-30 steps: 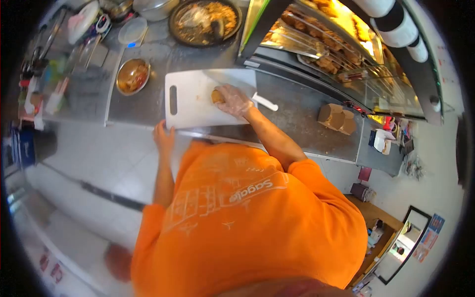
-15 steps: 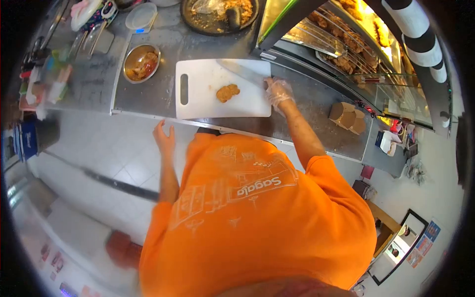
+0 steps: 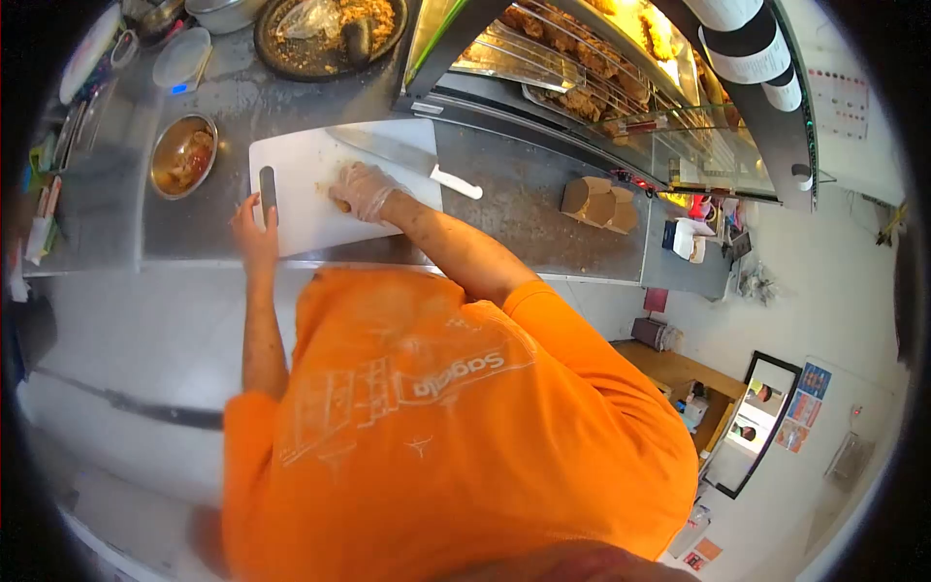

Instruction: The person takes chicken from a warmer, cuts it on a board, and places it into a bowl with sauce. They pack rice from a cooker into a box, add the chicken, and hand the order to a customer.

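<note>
R hand, in a clear glove, has its fingers closed over the fried piece at mid cutting board, on the steel tabletop. L hand is bare, fingers loose, touching the board's left edge by the handle slot. Knife lies across the board's far side, just beside R hand.

The cutting board is smooth white plastic with a dull sheen. A thin, clear, crinkled plastic glove covers the right hand; the left hand is bare. The knife has a bright steel blade and a glossy white plastic handle. The counter is matt, scuffed metal, the bowl shiny metal, the boxes plain brown cardboard, the shirt orange cloth.
</note>
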`<state>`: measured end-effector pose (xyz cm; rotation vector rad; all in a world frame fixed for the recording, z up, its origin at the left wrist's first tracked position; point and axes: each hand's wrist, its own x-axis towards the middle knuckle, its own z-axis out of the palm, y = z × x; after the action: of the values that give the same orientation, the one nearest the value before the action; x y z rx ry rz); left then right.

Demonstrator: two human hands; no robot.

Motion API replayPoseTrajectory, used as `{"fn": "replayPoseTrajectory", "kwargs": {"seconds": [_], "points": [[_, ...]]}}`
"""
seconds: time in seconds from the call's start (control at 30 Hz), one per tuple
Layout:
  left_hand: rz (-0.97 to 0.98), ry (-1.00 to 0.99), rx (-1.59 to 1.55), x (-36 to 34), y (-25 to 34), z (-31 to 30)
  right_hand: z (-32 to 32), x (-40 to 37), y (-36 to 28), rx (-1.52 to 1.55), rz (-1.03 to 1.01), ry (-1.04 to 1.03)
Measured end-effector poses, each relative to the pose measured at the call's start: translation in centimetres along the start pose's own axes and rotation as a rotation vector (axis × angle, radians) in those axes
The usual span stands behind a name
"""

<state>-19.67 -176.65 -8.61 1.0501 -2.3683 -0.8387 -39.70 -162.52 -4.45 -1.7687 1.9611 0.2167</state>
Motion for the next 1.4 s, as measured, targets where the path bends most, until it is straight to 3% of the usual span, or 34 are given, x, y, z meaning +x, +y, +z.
{"fn": "replayPoseTrajectory", "kwargs": {"seconds": [0.07, 0.13, 0.17, 0.23, 0.27, 0.3, 0.33, 0.37, 0.43, 0.53, 0.63, 0.67, 0.7, 0.77, 0.8, 0.9, 1.03, 1.17, 1.4], "points": [[0.038, 0.037, -0.063, -0.4, -0.1, 0.5, -1.7, -2.3, 0.6, 0.189, 0.043, 0.075], [-0.011, 0.059, -0.100, -1.7, -0.7, 0.6, -1.5, -6.2, 2.2, 0.383, -0.080, 0.772], [-0.062, 0.074, -0.132, -2.6, -1.1, 0.5, -6.0, -10.2, 2.2, 0.197, 0.007, 0.862], [-0.105, 0.076, -0.119, -4.4, -2.1, 0.0, -11.1, -15.8, 5.4, -0.120, 0.053, 1.360], [-0.138, 0.054, -0.100, -5.6, -2.6, -0.3, -14.0, -17.7, 7.2, 0.128, -0.044, 1.553], [-0.131, 0.048, -0.095, -6.6, -3.0, -0.4, -18.0, -21.1, 6.8, -0.345, 0.294, 1.526], [-0.172, 0.014, -0.084, -7.4, -3.4, -0.2, -19.9, -23.2, 9.9, -0.458, 0.435, 1.470], [-0.208, -0.015, -0.074, -7.9, -3.6, 0.1, -22.1, -24.6, 11.0, -0.330, 0.537, 1.384], [-0.171, -0.028, -0.058, -8.6, -3.6, 0.6, -23.1, -25.5, 13.1, -0.473, 0.512, 1.350], [-0.123, 0.001, -0.069, -7.7, -3.1, 0.8, -23.3, -24.8, 13.9, -0.536, 0.192, 1.284], [-0.070, 0.025, -0.082, -7.5, -2.2, 0.5, -23.6, -25.1, 15.1, -0.467, 0.060, 1.283], [-0.040, 0.038, -0.079, -7.3, -2.1, 0.5, -23.8, -25.7, 16.6, -0.520, 0.133, 1.165], [-0.035, 0.043, -0.076, -7.3, -1.9, 0.4, -23.8, -26.0, 18.0, -0.521, 0.133, 1.173], [-0.043, 0.048, -0.093, -7.2, -1.7, 0.2, -24.3, -26.3, 19.3, -0.136, 0.856, 0.804], [-0.038, 0.053, -0.089, -7.3, -1.5, 0.1, -24.6, -26.4, 20.6, -0.132, 0.855, 0.811], [-0.113, 0.018, -0.053, -7.8, -1.3, -0.5, -25.0, -26.9, 24.6, -0.256, 1.111, 0.880], [-0.125, 0.059, -0.044, -8.7, -3.0, 0.1, -25.6, -27.2, 30.4, -0.382, 1.085, 0.914], [-0.161, 0.063, -0.044, -9.5, -4.0, 0.3, -23.9, -27.9, 29.7, -0.531, 1.067, 0.920], [-0.152, 0.121, -0.100, -8.5, -5.0, 0.0, -24.3, -28.7, 36.8, -0.852, 0.972, 0.962]]}}
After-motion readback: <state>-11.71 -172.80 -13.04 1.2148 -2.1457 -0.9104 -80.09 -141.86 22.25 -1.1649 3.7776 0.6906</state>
